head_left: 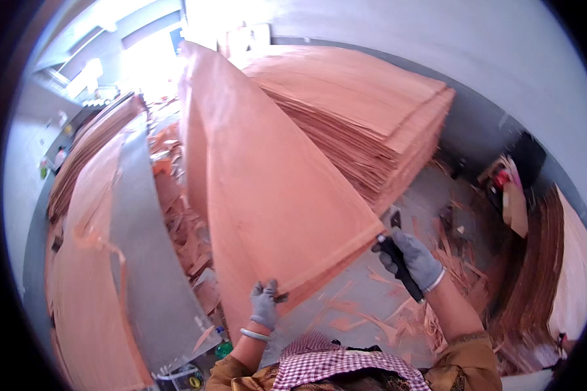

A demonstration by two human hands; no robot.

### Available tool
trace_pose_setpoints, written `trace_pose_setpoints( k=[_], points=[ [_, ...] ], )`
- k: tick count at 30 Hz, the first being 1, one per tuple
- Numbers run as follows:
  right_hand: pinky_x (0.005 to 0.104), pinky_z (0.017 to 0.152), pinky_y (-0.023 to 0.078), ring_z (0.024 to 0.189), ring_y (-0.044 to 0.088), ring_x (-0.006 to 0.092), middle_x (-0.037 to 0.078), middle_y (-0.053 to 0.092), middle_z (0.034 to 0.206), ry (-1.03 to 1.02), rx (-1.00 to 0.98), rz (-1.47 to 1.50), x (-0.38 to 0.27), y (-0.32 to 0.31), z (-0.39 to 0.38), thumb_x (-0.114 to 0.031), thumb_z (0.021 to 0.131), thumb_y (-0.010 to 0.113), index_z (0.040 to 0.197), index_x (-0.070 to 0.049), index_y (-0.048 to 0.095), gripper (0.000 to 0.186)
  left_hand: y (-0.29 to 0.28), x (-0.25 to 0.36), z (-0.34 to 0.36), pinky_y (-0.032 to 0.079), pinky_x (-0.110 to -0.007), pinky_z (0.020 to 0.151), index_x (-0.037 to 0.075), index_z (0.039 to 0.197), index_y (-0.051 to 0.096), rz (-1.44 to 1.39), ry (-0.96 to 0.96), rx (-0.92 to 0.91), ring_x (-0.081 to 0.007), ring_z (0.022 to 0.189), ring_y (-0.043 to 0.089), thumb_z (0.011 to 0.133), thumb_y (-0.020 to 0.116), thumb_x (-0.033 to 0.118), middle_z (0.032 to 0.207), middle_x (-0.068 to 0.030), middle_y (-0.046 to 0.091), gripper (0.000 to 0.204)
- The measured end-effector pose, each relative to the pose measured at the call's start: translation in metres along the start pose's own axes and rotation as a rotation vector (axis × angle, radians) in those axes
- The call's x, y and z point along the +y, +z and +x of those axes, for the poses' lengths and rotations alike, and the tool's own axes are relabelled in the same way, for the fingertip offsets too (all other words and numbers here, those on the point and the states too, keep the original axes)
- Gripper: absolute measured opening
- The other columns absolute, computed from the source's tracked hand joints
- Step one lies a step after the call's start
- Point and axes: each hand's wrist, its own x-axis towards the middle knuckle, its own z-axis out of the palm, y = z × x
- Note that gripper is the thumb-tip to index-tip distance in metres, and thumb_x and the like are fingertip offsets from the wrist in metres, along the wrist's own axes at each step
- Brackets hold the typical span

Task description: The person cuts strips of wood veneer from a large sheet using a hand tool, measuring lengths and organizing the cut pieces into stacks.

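Observation:
A large, thin orange-pink wood veneer sheet point(274, 195) stretches from in front of me toward the far end, partly lifted and folded along its left side. My left hand point(265, 306), in a grey glove, pinches its near edge, fingers on top. At the sheet's near right corner is my right hand point(414, 257), also gloved in grey. Its fingers close around a black-handled tool point(401, 268); a short metal piece shows near the thumb, but the tool's exact kind is unclear. Whether this hand also grips the sheet's corner cannot be made out.
Behind the sheet rises a tall veneer stack point(372, 98). Leftward, more veneer point(88, 287) lies beside a long grey surface point(150, 241). Torn scraps point(186, 228) litter the gap and the floor point(332, 293). At right stands another stack point(535, 274); a green bottle point(223, 348) is low left.

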Motion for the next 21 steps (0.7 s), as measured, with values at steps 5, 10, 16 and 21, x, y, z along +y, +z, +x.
trace_pose_setpoints(
  k=[5,10,16,21],
  points=[
    [0.0178,0.045,0.04,0.053,0.051,0.0079,0.002,0.059,0.069,-0.003,0.036,-0.041,-0.053,-0.072,0.06,-0.051,0.091,0.045,0.095,-0.001,0.06,0.052,0.093,0.001,0.067,0.054,-0.032,0.053,0.01,0.086,0.05,-0.059,0.042,-0.081,-0.0181,0.067,0.06,0.089,0.059,0.017,0.081,-0.0031,0.056,0.012],
    [0.0188,0.044,0.039,0.051,0.05,0.0088,0.002,0.058,0.068,0.007,0.216,-0.03,-0.113,-0.122,0.139,-0.046,0.093,0.046,0.095,-0.004,0.061,0.045,0.187,0.012,0.154,0.055,-0.034,0.054,0.009,0.08,0.046,-0.105,0.062,-0.131,-0.0172,0.069,0.06,0.089,0.058,0.016,0.077,-0.0026,0.052,0.016],
    [0.0227,0.04,0.039,0.045,0.048,0.0096,0.002,0.057,0.064,-0.148,0.25,-0.09,-0.184,-0.227,0.18,-0.032,0.092,0.054,0.091,-0.008,0.059,0.025,0.349,-0.003,0.229,0.056,-0.032,0.057,0.007,0.087,0.052,-0.123,-0.019,-0.229,-0.016,0.071,0.06,0.09,0.058,0.018,0.082,-0.0025,0.056,0.013],
    [0.0234,0.039,0.035,0.041,0.045,0.0112,0.001,0.052,0.055,-0.146,0.294,-0.101,-0.227,-0.286,0.253,-0.029,0.089,0.057,0.083,-0.007,0.059,0.023,0.43,-0.001,0.294,0.053,-0.027,0.049,0.006,0.087,0.053,-0.135,0.025,-0.23,-0.0145,0.059,0.061,0.088,0.062,0.02,0.077,-0.005,0.06,0.016]
  ],
)
